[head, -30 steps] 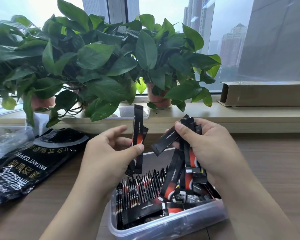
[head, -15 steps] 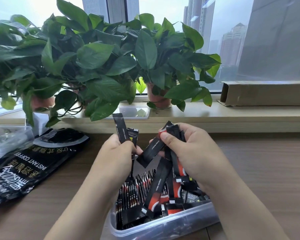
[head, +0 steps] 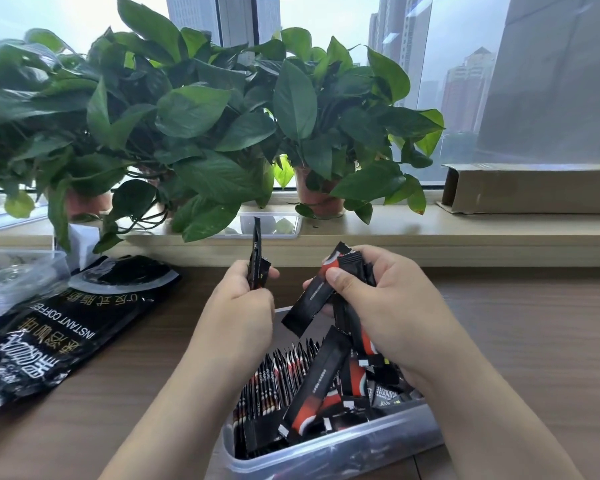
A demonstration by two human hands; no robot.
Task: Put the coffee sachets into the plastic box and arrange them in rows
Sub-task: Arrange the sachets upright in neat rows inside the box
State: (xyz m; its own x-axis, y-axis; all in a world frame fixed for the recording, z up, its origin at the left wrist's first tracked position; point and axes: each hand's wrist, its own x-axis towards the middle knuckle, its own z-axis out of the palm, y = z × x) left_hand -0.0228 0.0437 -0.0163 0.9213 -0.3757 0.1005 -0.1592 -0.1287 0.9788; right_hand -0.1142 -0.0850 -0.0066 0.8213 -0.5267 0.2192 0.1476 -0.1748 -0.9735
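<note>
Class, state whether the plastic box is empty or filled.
Partly filled: the plastic box holds upright sachets on its left, loose sachets piled right.

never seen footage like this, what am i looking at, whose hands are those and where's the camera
There is no machine here. A person works with bare hands, and the only camera sits on their head, looking forward and down, so both arms reach in from the bottom edge. The left hand pinches a couple of black coffee sachets upright. The right hand grips a loose bunch of sachets above the clear plastic box. In the box a row of sachets stands on edge beside a jumbled pile. To the left, a black instant coffee bag lies on the wooden table. Potted plants stand on the windowsill behind.
</note>
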